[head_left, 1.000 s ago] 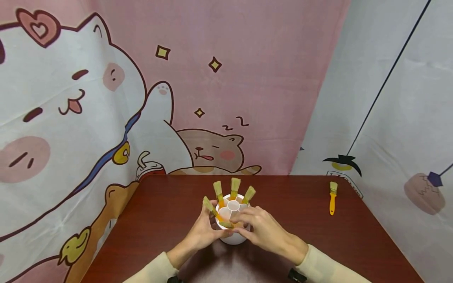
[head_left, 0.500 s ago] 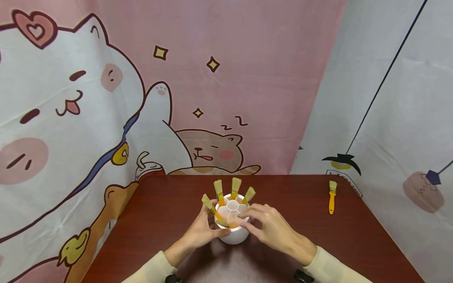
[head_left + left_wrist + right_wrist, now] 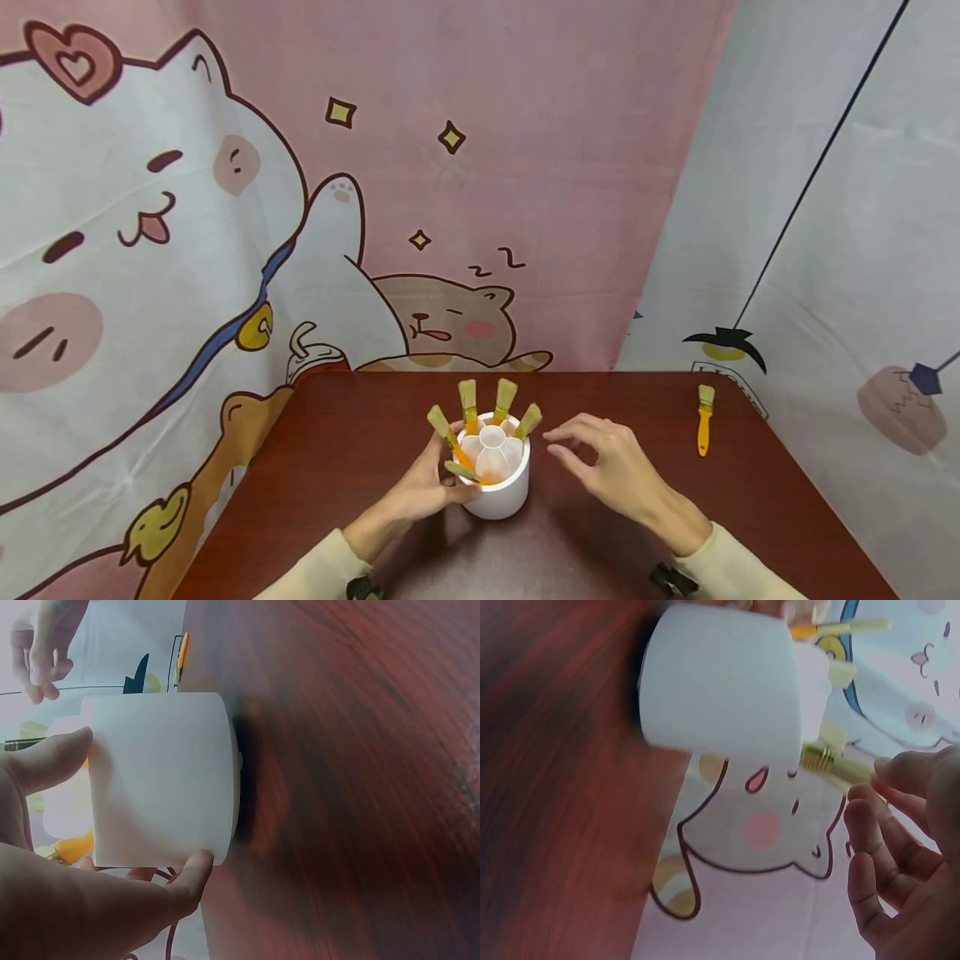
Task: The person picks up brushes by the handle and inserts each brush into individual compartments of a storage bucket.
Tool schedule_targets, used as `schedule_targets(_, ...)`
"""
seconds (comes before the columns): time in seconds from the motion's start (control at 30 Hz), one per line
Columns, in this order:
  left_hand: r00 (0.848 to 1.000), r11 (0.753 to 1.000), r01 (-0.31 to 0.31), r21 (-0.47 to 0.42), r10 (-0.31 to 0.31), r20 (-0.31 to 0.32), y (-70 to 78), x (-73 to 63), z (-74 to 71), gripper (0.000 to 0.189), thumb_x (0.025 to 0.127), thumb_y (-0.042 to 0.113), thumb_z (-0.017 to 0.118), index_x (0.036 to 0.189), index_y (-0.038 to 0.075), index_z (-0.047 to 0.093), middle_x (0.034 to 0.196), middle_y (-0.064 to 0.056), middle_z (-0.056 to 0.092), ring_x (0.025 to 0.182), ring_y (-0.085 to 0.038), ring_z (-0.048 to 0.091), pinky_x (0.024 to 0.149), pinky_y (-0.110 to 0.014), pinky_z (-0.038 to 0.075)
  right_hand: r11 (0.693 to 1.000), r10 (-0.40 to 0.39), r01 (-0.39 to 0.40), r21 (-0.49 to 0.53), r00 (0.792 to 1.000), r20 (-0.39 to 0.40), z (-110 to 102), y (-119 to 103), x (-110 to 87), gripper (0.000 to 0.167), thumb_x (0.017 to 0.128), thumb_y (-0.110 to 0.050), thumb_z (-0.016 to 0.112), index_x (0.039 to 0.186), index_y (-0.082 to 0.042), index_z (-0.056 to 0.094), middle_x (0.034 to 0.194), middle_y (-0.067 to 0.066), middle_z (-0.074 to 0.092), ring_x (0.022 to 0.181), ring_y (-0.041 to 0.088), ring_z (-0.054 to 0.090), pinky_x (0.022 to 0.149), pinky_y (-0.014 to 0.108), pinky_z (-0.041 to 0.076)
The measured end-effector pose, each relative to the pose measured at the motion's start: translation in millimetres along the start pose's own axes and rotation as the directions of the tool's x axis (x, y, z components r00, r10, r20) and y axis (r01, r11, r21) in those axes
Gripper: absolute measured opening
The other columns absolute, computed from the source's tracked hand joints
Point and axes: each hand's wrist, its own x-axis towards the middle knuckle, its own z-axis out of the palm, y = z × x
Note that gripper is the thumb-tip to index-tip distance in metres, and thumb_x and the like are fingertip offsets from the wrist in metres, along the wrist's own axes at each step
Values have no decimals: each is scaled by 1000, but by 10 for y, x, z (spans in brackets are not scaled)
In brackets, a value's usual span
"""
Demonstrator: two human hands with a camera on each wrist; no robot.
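Note:
A white round holder with petal-like compartments stands on the table in the head view. My left hand grips its left side, thumb at the rim; in the left wrist view, fingers also reach along the lower wall. Several paintbrushes with orange handles lean outward in it, bristles up. One front brush lies low over the rim by my left thumb. To the right, my right hand hovers apart from the holder, fingers loosely bent and holding nothing. In the right wrist view its fingertips overlap a brush's bristles, without visible grip.
Another paintbrush with a yellow-orange handle lies at the table's far right, bristles toward the back. The reddish-brown table ends at a printed cartoon curtain behind, with more curtain at both sides.
My right hand has drawn away from the holder's front toward the right. The brushes have shifted slightly, the front one leftward and the back ones rightward. My left hand stays on the holder.

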Motion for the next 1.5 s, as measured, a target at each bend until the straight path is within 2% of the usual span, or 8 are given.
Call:
schedule_targets(0.2,999,999,43,19,-43,0,11,-6,-19,107,93,4,90,181,19,32,174,-27,50,151,-42,58,119,-50,54,996,72,-74,-47,997,-41,-110,194,-69,30,91,-3,97,111,-23,89,104,-12,86,87,5,77,76,18,57)
schedule_targets(0.43,999,999,47,-22,-47,-25,31,-30,44,115,93,4,95,184,15,27,182,-25,44,162,-44,52,126,-52,51,976,179,-189,-107,980,-90,-218,505,-221,23,93,-3,95,109,-19,90,98,-9,85,76,1,62,70,14,51)
schedule_targets(0.63,988,1000,15,7,-13,-154,37,-101,206,122,88,12,103,182,8,26,180,-24,48,162,-44,55,132,-63,48,947,252,-264,-183,964,-85,-291,829,-366,19,95,-3,94,111,-13,90,100,-2,86,75,14,66,69,17,52)
schedule_targets(0.83,945,988,36,152,16,-327,74,-161,393,116,81,29,109,170,5,41,169,-20,57,152,-39,63,131,-68,47,905,339,-347,-247,938,-76,-368,1128,-506,18,97,-5,92,113,-12,90,106,6,87,80,21,72,69,23,55)
schedule_targets(1.0,896,973,102,209,1,-445,120,-180,520,118,75,36,111,169,8,45,163,-18,58,149,-37,63,127,-65,49,855,442,-439,-275,895,-53,-458,1325,-586,17,102,-11,89,119,-11,88,119,17,86,92,35,78,74,48,62)
schedule_targets(1.13,875,975,111,194,-3,-485,141,-170,589,121,74,36,112,171,7,45,164,-19,57,152,-40,60,129,-65,46,808,523,-510,-296,852,-41,-506,1476,-652,22,108,-21,84,126,-8,86,131,28,81,105,53,79,79,68,64)
schedule_targets(1.33,856,978,116,175,-9,-517,147,-141,674,117,71,36,113,165,10,48,155,-15,58,143,-33,65,125,-59,49,732,623,-592,-338,782,-19,-583,1714,-757,30,111,-23,79,132,-2,82,140,39,73,95,51,73,65,57,57)
schedule_targets(1.5,841,974,144,173,-28,-541,135,-136,690,113,70,37,113,161,10,50,148,-13,59,136,-30,67,120,-55,52,682,684,-639,-356,729,3,-638,1878,-831,36,110,-22,77,131,8,80,152,47,59,117,66,65,82,76,59)
